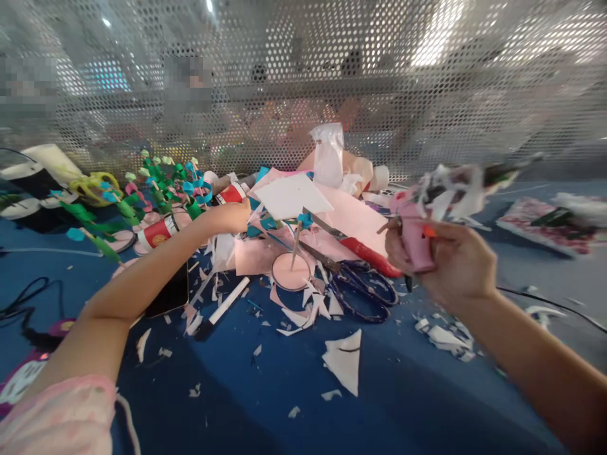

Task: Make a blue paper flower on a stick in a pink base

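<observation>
Your right hand is closed around a pink object, held up to the right of the scrap pile; its grip is firm enough to call grasping. Your left hand reaches to the pile's left side, near the white card, but its fingertips are hidden, so you cannot tell whether that grip has anything. Between your hands, a pink disc with an upright stick sits on the blue counter. Dark-blue-handled scissors lie just right of the disc, and a red handle lies beyond them. A dark phone lies partly behind your left forearm.
</observation>
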{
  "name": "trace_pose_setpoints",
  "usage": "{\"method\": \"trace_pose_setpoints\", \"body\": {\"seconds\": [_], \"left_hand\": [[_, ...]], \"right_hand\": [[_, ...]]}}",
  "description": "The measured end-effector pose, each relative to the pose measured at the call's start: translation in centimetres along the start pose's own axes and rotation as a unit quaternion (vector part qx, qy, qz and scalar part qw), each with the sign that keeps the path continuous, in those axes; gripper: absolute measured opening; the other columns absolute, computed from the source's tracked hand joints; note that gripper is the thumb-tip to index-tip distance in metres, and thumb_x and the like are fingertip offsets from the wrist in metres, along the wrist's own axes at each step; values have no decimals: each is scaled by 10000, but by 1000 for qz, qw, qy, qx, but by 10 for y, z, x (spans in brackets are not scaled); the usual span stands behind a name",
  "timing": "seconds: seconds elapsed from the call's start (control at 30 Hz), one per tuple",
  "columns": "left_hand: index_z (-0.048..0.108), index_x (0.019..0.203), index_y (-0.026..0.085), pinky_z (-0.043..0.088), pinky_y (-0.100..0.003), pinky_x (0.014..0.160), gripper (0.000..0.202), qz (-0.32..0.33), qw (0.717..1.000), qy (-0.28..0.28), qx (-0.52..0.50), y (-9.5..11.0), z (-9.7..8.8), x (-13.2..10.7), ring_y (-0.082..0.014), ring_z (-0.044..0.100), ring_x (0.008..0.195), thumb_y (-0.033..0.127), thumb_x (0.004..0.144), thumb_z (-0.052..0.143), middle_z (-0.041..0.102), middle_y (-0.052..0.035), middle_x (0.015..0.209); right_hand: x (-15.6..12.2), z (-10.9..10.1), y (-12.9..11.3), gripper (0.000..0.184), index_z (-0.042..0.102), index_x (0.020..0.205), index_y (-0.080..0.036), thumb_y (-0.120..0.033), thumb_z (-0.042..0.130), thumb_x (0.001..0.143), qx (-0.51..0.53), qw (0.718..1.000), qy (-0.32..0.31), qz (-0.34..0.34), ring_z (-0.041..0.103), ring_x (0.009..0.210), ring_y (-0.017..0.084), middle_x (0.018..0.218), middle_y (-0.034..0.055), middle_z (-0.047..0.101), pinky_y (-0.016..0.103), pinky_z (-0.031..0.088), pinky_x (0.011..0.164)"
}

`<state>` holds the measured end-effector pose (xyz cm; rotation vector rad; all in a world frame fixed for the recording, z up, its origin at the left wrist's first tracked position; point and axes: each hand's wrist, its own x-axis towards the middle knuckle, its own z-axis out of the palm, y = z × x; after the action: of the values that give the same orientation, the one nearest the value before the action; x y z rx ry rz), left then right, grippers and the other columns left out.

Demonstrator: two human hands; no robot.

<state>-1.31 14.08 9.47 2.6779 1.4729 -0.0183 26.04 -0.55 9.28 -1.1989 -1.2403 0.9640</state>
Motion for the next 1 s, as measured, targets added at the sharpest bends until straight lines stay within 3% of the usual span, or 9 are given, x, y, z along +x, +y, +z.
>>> {"method": "trace_pose_setpoints", "body": {"seconds": [0.17, 0.33, 0.43, 0.47, 0.53, 0.67, 0.73, 0.87, 1.0], "left_hand": [[637, 734, 133, 360, -240, 567, 202, 11, 996, -35, 77, 3, -32, -6, -172, 585, 668, 200, 697, 450, 693, -103, 796], [609, 640, 164, 348, -239, 536, 205, -32, 996, 78, -14, -2, -68, -27, -140, 533, 561, 294, 751, 496, 640, -29, 636], [590, 672, 158, 386, -223, 510, 137, -71, 968, 183, -159, -19, -83, -34, -112, 523, 480, 261, 759, 565, 621, 7, 568], [573, 688, 146, 405, -221, 500, 136, -81, 943, 229, -225, -26, -87, -34, -99, 514, 440, 236, 787, 556, 607, 15, 536], [485, 650, 149, 434, -222, 477, 237, -123, 848, 354, -375, -37, -95, -34, -75, 444, 333, 216, 877, 462, 488, 57, 377], [393, 752, 185, 525, -228, 619, 199, -11, 598, 590, -542, -43, -108, -39, -45, 518, 407, 161, 941, 335, 486, 116, 406], [386, 781, 193, 538, -233, 624, 202, 41, 540, 615, -573, -39, -110, -41, -49, 561, 452, 177, 957, 286, 549, 106, 495], [430, 803, 187, 554, -212, 633, 174, 116, 523, 552, -639, -25, -99, -36, -71, 663, 619, 102, 914, 327, 649, 58, 682], [412, 853, 248, 575, -211, 572, 175, 223, 526, 544, -615, 5, -76, -30, -75, 659, 569, 113, 814, 516, 649, 107, 698]], "right_hand": [[15, -12, -41, 427, 443, 718, -211, -266, 30, 811, 17, 997, -71, -3, 193, 356, 103, 452, -52, 281, 231, 192, 386], [32, -15, -64, 501, 326, 617, -204, -206, -142, 797, 39, 990, -136, 17, 126, 374, 66, 458, -94, 208, 197, 106, 402], [35, -9, -69, 431, 228, 613, -199, -297, -133, 826, 65, 987, -141, 41, 79, 410, 43, 476, -122, 141, 187, 40, 412], [35, -7, -69, 411, 213, 623, -202, -328, -117, 833, 71, 987, -142, 38, 66, 416, 35, 487, -128, 119, 189, 16, 414], [35, -4, -68, 392, 198, 637, -208, -375, -94, 837, 79, 985, -147, 34, 43, 419, 21, 508, -134, 91, 192, -24, 415], [36, -4, -63, 418, 186, 626, -211, -441, -82, 849, 97, 979, -166, 62, 15, 420, 13, 508, -138, 96, 159, -46, 393], [38, -4, -57, 433, 196, 622, -211, -474, -54, 859, 146, 968, -190, 73, 7, 418, 7, 508, -142, 109, 135, -51, 385], [47, -5, -35, 467, 275, 648, -189, -533, 63, 883, 351, 882, -289, 120, 68, 366, -27, 504, -145, 203, 73, -36, 373], [63, -2, -9, 312, 327, 713, -182, -414, 272, 915, 558, 679, -449, 163, 312, 359, -12, 536, -109, 330, 39, 175, 320]]}}
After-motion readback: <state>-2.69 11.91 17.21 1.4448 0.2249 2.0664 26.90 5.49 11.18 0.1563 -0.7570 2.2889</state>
